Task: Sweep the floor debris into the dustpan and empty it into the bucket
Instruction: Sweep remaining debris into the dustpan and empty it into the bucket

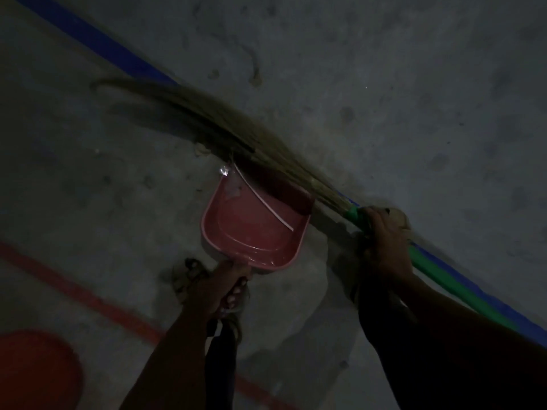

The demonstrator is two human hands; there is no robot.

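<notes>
in dim light the left hand [219,284] grips the handle of the pink dustpan [254,229] resting on the concrete floor [384,84], while the right hand [381,241] curls round the green-handled broom [207,119], its bristles lying over the pan's mouth, a red bucket [35,368] well apart at lower left.

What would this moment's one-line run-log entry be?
step: sweeping | left hand: grips pink plastic dustpan handle | right hand: grips green-handled grass broom | red bucket: lower left
</notes>
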